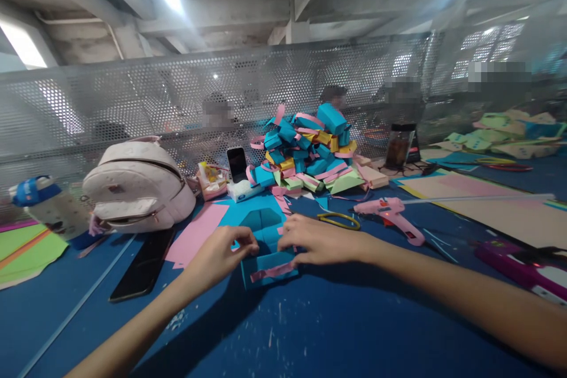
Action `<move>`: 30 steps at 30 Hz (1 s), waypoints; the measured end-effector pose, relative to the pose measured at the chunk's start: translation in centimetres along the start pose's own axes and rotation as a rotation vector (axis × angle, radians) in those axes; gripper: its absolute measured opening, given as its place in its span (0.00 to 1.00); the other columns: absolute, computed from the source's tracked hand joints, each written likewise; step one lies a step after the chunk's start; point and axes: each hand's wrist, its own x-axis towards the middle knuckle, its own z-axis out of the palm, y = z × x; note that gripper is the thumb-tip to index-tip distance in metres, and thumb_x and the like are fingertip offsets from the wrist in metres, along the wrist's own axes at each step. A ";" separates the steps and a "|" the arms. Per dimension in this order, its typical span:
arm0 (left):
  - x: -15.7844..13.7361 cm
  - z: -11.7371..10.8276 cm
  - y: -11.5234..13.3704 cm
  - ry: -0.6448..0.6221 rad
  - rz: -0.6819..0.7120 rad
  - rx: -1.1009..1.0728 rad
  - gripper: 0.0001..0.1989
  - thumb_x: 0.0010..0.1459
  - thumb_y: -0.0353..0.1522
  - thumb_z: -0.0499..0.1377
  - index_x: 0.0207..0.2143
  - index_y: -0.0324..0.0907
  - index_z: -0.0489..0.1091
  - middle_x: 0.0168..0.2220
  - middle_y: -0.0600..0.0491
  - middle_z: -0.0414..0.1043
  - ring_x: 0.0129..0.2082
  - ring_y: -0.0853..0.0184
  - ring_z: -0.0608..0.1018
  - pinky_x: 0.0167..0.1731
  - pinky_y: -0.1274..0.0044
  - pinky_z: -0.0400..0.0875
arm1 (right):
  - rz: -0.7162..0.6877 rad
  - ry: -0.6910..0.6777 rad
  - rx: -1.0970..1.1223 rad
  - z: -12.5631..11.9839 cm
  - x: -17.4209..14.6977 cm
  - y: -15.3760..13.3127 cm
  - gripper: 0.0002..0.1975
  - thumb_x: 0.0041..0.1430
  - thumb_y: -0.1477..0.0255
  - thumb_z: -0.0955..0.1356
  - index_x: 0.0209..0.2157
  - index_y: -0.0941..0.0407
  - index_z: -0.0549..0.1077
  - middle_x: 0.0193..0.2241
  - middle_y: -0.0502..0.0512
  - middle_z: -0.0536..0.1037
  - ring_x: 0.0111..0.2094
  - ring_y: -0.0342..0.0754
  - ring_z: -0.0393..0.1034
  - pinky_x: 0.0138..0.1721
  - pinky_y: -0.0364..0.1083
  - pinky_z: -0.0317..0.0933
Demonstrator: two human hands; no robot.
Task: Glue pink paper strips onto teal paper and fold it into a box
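A blue folded paper box (262, 261) stands on the blue table in front of me, with a pink paper strip (271, 273) across its near face. My left hand (228, 251) is closed, thumb and fingers pinched at the box's left edge. On the opposite side, my right hand (321, 241) curls its fingers over the right edge, beside the end of the pink strip. The fingertips partly hide both edges. Behind the box lies flat blue paper (239, 212), and pink paper sheets (199, 233) are to its left.
A pile of blue, pink and yellow paper pieces (305, 150) rises at the back. On the right lie a pink glue gun (390, 212) and yellow-handled scissors (343, 222). Leftward are a black phone (144, 266), a white backpack (139, 189) and a bottle (53, 207). A perforated metal screen (177, 94) stands behind.
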 end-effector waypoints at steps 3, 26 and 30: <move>-0.1 0.1 0.2 -0.006 0.006 0.016 0.08 0.58 0.29 0.54 0.29 0.43 0.71 0.29 0.57 0.76 0.31 0.68 0.75 0.33 0.78 0.64 | -0.016 0.006 -0.007 0.0 -0.1 0.0 0.10 0.59 0.71 0.70 0.43 0.56 0.75 0.34 0.55 0.74 0.40 0.50 0.63 0.45 0.49 0.56; -0.2 0.0 0.9 0.027 0.006 0.139 0.14 0.65 0.34 0.45 0.26 0.43 0.60 0.25 0.57 0.67 0.27 0.68 0.70 0.29 0.77 0.59 | 0.009 0.016 0.015 0.0 0.1 -0.4 0.08 0.62 0.70 0.68 0.41 0.55 0.77 0.34 0.54 0.75 0.41 0.50 0.65 0.47 0.51 0.57; -0.2 0.3 0.6 0.088 0.024 0.196 0.15 0.67 0.36 0.44 0.27 0.43 0.58 0.25 0.56 0.67 0.26 0.67 0.69 0.28 0.77 0.57 | 0.009 0.017 0.009 -0.1 0.0 -0.4 0.08 0.62 0.71 0.68 0.41 0.56 0.77 0.33 0.55 0.76 0.41 0.51 0.65 0.47 0.51 0.57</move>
